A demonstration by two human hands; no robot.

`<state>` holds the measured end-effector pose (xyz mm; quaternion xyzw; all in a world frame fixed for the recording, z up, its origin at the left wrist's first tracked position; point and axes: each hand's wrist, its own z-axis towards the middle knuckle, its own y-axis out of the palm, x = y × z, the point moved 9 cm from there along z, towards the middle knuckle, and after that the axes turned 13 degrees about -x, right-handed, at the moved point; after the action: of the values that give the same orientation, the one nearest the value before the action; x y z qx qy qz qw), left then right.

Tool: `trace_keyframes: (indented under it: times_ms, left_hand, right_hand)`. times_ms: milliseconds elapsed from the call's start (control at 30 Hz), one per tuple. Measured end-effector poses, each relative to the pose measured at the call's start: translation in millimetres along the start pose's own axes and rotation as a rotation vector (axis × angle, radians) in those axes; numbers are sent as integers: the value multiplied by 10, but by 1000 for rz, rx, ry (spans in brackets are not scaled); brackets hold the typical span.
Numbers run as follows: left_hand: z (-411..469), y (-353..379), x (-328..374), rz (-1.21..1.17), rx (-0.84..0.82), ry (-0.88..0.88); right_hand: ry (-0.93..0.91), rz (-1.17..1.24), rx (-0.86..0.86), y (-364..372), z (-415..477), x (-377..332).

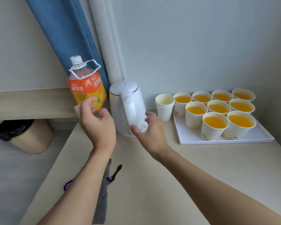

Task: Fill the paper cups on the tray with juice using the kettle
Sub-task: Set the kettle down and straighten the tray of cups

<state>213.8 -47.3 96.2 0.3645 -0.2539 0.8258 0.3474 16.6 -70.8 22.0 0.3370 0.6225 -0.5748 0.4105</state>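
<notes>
A white kettle (127, 108) stands upright on the beige table (169, 176), lid closed, handle facing me. My right hand (150, 132) is at the lower end of the handle, thumb and fingers spread on either side of it without a firm grip. Just left of the kettle stands an orange juice bottle (87, 85) with a white cap. My left hand (96, 122) hovers in front of the bottle's base, fingers loosely curled, holding nothing. To the right, a white tray (217, 140) carries several paper cups (215, 125), each filled with orange juice.
A stack of empty paper cups (165, 106) stands between kettle and tray. A grey cloth with a purple-and-black item (104, 192) lies on the table under my left forearm. A bin with a black bag (23, 135) sits on the floor at left, below a ledge. A blue curtain (68, 38) hangs behind the bottle.
</notes>
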Motion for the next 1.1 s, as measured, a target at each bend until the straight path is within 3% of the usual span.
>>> trace_keyframes:
  times_ms: [133,267,667,1100]
  left_hand:
    - [139,-150,-904,43,-159,-456]
    - [136,64,-1222,-91,-337,-572]
    - [331,459,-1474,-66,-330,-541]
    - [324,562,-1442,-36,-485,-471]
  right_hand:
    - [52,-90,-31,229,298,-281]
    - [80,22,13,209,418,-289]
    - [35,138,49,-120,487,-54]
    - [27,130,69,-136,490,-29]
